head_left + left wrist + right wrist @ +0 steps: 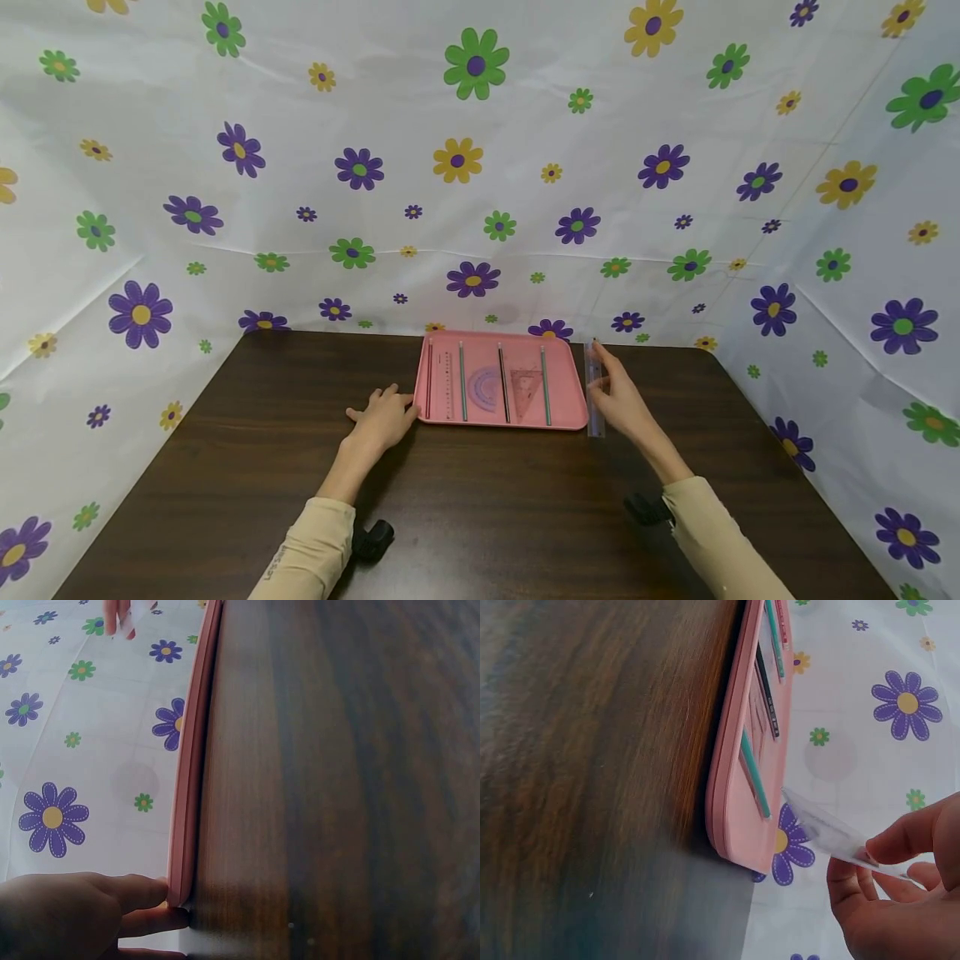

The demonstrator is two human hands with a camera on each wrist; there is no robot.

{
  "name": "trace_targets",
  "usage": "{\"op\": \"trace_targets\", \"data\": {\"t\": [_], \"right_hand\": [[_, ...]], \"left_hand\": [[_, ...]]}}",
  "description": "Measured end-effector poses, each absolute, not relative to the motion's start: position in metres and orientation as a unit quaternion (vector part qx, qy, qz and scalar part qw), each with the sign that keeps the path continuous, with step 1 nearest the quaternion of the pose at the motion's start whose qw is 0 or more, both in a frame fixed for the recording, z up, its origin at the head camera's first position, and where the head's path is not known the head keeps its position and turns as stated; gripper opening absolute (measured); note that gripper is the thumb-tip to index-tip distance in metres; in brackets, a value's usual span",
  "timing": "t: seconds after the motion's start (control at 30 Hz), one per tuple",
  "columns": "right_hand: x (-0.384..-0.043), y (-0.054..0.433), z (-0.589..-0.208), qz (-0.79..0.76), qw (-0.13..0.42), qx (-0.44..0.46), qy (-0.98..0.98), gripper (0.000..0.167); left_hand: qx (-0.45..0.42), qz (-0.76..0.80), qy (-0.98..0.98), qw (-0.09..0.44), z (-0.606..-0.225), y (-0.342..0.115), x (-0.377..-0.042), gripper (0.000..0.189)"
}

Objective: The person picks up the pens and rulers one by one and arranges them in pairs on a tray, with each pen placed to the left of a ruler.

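Note:
A pink tray [480, 423] lies near the back of the dark table. My left hand [381, 419] is at its front left corner, fingers spread, touching the rim [180, 847]. Just off the tray's right side, my right hand [621, 400] pinches a clear ruler [595, 425] between thumb and fingers; the ruler [829, 832] is tilted in the right wrist view. On the tray lie a dark red pencil [430, 379], a small clear ruler [448, 385], a green pencil [462, 382], a purple protractor [483, 388], a black pencil [503, 383], a triangular set square [525, 390] and another green pencil [545, 386].
A white cloth [300, 183] with printed flowers hangs behind the table [480, 508] and along its sides. Bare dark wood shows in front of the tray. A black wrist device [372, 542] sits by each beige sleeve.

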State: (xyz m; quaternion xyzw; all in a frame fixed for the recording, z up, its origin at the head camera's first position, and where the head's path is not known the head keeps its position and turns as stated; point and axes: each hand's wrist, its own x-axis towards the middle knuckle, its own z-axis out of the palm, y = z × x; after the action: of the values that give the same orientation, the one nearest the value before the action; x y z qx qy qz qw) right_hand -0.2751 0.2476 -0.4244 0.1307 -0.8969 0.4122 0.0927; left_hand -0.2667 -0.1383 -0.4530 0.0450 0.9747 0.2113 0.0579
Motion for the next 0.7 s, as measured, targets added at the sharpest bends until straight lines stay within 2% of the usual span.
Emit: {"op": "trace_targets", "data": {"t": [0.33, 0.5, 0.7], "right_hand": [[-0.293, 0.237, -0.427, 0.385, 0.105, 0.094, -0.912, 0.071], [-0.301, 0.233, -0.434, 0.374, 0.083, 0.076, -0.921, 0.062], [-0.308, 0.227, -0.440, 0.351, 0.061, 0.074, -0.931, 0.061]], "left_hand": [[0.045, 0.216, 0.974, 0.060, -0.452, -0.139, -0.266, 0.043], [0.043, 0.217, 0.973, 0.059, -0.453, -0.139, -0.266, 0.043], [0.044, 0.215, 0.974, 0.059, -0.453, -0.139, -0.268, 0.042]]}}
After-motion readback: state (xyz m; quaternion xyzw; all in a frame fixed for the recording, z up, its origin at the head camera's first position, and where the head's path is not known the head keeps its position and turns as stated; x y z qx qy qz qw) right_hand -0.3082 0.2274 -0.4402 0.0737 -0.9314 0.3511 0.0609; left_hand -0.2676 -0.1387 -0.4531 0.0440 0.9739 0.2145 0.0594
